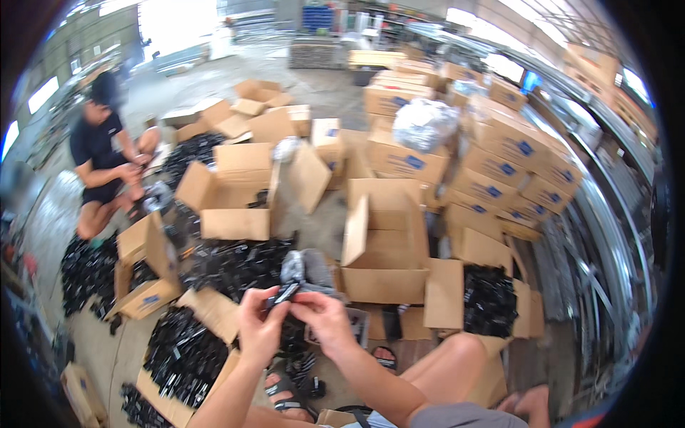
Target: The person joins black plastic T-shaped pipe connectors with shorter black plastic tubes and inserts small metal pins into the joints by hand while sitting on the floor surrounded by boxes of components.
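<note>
In front of me, both hands meet around a small glossy black part (287, 292); its exact kind is too small to make out. My left hand (258, 324) is closed, pinching the piece between thumb and fingers. The fingertips of my right hand (322, 319) are pressed together at the piece's right side. Just beyond the hands lies a grey plastic bag (317, 273), partly covered by them. Below my right hand, a grey bin (359, 324) is partly hidden. A heap of similar black parts (239, 267) spreads on the floor beyond my left hand.
Open cartons (235, 222) stand ahead, with an open tall carton (385, 284) to their right. A carton of black parts (187, 349) sits at lower left, another pile of black parts (489, 301) at right. Closed boxes (499, 153) are stacked far right. A co-worker (100, 153) crouches at left.
</note>
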